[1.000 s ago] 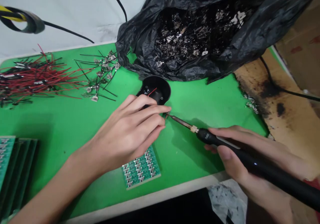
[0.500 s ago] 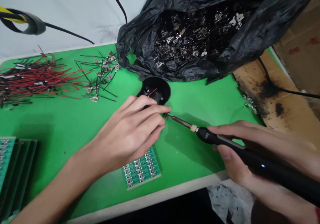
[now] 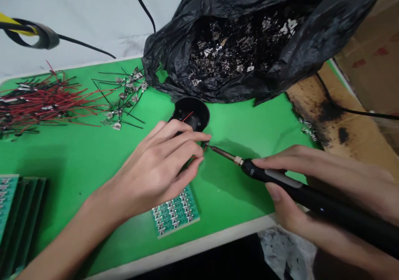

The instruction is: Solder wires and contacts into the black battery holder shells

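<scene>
My right hand point(image 3: 299, 188) grips a black soldering iron point(image 3: 277, 176), its tip pointing left and lying just right of my left fingertips. My left hand point(image 3: 165, 159) is closed over a black plastic housing point(image 3: 195, 107), the round end of which shows beyond the knuckles with a thin red wire point(image 3: 188, 117) inside. At the left fingertips a small metal part with a bit of red wire point(image 3: 206, 144) shows; most of it is hidden by the fingers. Partly under my left hand lies a green circuit board point(image 3: 176, 213) with rows of small components.
Behind the hands, a black plastic bag point(image 3: 174, 51) holds many small metal parts. Red and black wires point(image 3: 52, 101) are heaped at left, beside black-wired metal tabs point(image 3: 124, 92). Green boards point(image 3: 21, 213) stand front left; scorched cardboard point(image 3: 336, 122) lies at right.
The iron's tip has drawn slightly away from the small part at my left fingertips. The whole view has shifted a little; my left hand keeps its grip.
</scene>
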`<state>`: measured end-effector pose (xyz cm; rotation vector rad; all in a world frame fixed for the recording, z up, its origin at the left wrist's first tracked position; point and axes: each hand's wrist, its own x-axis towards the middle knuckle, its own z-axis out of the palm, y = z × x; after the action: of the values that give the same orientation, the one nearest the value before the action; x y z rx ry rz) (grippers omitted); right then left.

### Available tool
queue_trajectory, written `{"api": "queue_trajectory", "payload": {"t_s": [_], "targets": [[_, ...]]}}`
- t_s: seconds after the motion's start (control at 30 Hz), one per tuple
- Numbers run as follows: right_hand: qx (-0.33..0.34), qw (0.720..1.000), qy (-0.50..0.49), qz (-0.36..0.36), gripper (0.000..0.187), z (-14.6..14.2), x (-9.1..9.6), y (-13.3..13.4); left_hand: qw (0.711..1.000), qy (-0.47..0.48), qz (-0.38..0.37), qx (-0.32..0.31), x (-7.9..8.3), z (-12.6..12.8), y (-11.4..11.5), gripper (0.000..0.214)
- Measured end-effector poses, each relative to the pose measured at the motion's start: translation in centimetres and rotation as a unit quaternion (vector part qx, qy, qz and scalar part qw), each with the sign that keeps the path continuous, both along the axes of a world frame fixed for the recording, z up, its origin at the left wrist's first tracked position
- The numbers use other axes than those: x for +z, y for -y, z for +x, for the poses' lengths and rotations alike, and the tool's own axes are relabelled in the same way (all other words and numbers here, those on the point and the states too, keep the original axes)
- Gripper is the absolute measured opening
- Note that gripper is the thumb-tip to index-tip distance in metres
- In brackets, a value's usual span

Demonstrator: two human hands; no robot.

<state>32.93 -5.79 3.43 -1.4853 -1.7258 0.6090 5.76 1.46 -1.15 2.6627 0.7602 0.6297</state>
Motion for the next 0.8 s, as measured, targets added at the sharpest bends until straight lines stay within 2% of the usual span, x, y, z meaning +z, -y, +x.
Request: {"api": "queue_trajectory", "payload": {"t_s": [0.1, 0.23, 0.4, 0.7, 0.8], "targets": [[0.051, 0.996, 0.065, 0.028, 0.018, 0.46, -0.01, 0.14, 1.0, 0.023, 0.008, 0.008, -0.17, 0.04, 0.0, 0.013], [0.064, 0.992, 0.092, 0.048, 0.014, 0.81, -0.14, 0.39, 0.997, 0.041, 0.067, 0.017, -0.26, 0.11, 0.06, 0.017], [0.059, 0.993, 0.084, 0.051, 0.014, 0.39, -0.16, 0.26, 0.988, 0.021, 0.154, 0.024, -0.04, 0.13, 0.33, 0.02], [0.066, 0.994, 0.075, 0.045, 0.016, 0.28, -0.34, 0.32, 0.988, 0.035, 0.147, 0.027, -0.26, 0.38, 0.41, 0.021], [0.077, 0.991, 0.104, 0.044, 0.019, 0.35, -0.37, 0.58, 0.987, 0.054, 0.146, 0.028, -0.43, 0.45, 0.41, 0.016]]}}
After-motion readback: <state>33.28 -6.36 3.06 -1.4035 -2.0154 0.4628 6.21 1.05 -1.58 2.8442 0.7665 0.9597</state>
